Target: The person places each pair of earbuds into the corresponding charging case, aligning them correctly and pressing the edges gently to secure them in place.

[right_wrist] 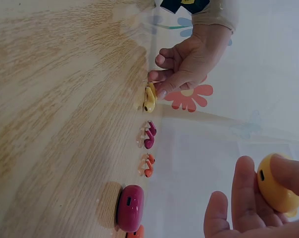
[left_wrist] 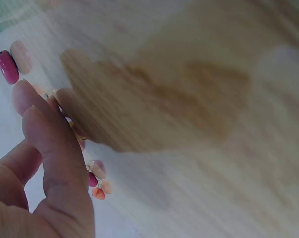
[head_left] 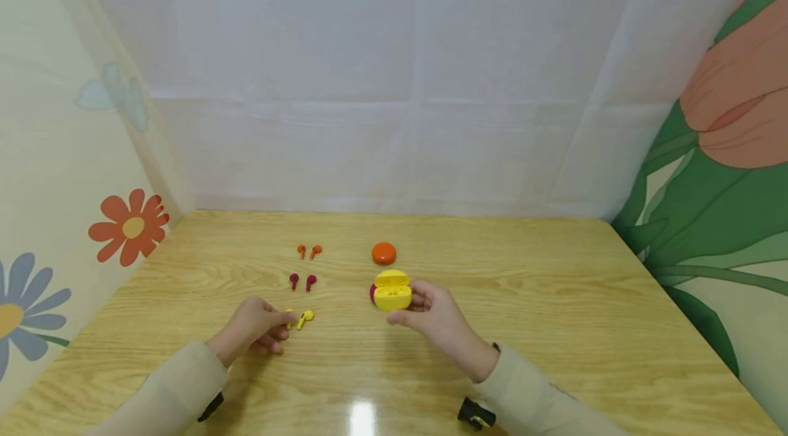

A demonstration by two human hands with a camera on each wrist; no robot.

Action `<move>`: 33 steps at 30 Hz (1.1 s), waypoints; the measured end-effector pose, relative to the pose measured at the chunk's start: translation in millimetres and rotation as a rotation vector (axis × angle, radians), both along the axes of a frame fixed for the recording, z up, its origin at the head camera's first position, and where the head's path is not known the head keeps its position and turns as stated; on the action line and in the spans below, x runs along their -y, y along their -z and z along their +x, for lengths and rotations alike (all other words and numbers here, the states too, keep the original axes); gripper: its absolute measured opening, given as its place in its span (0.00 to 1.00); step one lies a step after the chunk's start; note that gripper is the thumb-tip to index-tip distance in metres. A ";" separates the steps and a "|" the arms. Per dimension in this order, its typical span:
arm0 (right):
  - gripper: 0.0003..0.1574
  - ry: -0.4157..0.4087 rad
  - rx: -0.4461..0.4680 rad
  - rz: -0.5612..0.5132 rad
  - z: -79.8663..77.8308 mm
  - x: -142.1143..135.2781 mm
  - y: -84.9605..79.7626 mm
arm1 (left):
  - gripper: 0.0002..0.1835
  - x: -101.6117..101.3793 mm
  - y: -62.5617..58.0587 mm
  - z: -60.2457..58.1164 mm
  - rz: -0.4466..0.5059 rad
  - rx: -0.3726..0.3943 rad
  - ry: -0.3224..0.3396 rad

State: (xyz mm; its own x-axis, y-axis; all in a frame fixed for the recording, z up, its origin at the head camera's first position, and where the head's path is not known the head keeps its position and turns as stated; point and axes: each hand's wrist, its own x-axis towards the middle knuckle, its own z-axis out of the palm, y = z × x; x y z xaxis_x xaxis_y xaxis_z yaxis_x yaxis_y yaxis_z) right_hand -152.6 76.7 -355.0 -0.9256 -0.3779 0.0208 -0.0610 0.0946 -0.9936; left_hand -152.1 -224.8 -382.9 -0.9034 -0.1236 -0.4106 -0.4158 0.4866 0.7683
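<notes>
My left hand point(head_left: 257, 328) is low over the table on the left, thumb and index finger pinching one yellow earbud point(head_left: 290, 313). Beside those fingertips, the other yellow earbud point(head_left: 306, 317) lies on the wood. My right hand point(head_left: 442, 318) grips a yellow earbud case point(head_left: 392, 298) with its lid raised, held above the table. In the right wrist view, the thumb and fingers wrap the case point(right_wrist: 279, 184). Partly hidden behind it in the head view is a magenta case point(right_wrist: 130, 208), which stands on the table.
Two magenta earbuds point(head_left: 310, 280) lie beyond the yellow ones, and two orange earbuds point(head_left: 316, 250) farther back. A shut orange case point(head_left: 384, 253) stands behind the magenta one. White cloth point(head_left: 394, 94) hangs along the wooden table's point(head_left: 554, 285) back edge; patterned panels flank both sides.
</notes>
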 end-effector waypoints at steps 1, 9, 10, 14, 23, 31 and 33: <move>0.26 0.001 0.000 0.001 -0.1 -0.1 0.1 | 0.13 0.2 0.5 -1.0 -0.005 0.004 0.001; 0.28 0.000 0.008 -0.004 0.4 -1.0 -0.4 | 0.13 1.7 1.7 -4.8 -0.017 0.012 0.031; 0.28 -0.002 0.009 -0.005 0.3 -1.0 -0.4 | 0.13 1.1 1.7 -4.8 -0.021 0.013 0.030; 0.28 -0.002 0.007 -0.006 0.1 -1.5 0.0 | 0.13 -0.9 3.2 -4.3 -0.026 0.017 0.015; 0.28 0.004 0.016 0.001 -0.4 -1.7 1.2 | 0.13 -1.1 5.9 -4.0 -0.014 0.010 -0.011; 0.27 0.001 0.020 -0.006 -0.4 -0.7 1.2 | 0.13 1.3 3.1 -3.4 0.044 -0.092 -0.056; 0.27 0.000 0.018 -0.008 -0.2 -0.4 1.6 | 0.14 1.0 1.7 -2.4 0.056 -0.111 -0.069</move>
